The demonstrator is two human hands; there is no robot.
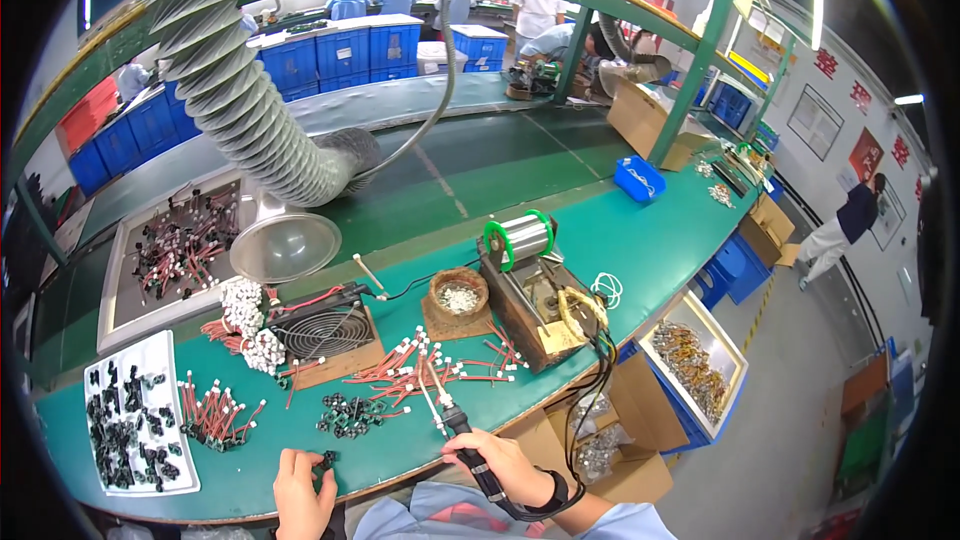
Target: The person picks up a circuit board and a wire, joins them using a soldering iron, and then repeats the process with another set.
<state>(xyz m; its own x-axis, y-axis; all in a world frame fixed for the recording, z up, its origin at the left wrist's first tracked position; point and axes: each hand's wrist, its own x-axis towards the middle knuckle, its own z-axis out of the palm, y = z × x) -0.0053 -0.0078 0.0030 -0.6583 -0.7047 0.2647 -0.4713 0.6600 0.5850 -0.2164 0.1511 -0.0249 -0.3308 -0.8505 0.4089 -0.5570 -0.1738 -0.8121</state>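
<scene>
Near the table's front edge, my left hand point(303, 496) pinches a small black component point(327, 460) between thumb and fingers. My right hand point(512, 467) grips a soldering iron point(457, 419) by its black handle, the metal tip pointing up and away from me. Beyond the tip lies a loose pile of red wires point(400, 365) with white connectors. A heap of small black-green components point(352, 416) sits just past my left hand. To its left is a bundle of red wires point(215, 417) with dark parts at their lower ends. A white tray point(186, 460) at the far left holds rows of black components.
A solder spool point(522, 238) stands on a brown metal box point(515, 312), beside a round bowl point(459, 292). A ribbed exhaust hose point(225, 70) hangs over the table with its hood point(286, 246). Cardboard boxes point(640, 405) stand below the right edge. People are in the background.
</scene>
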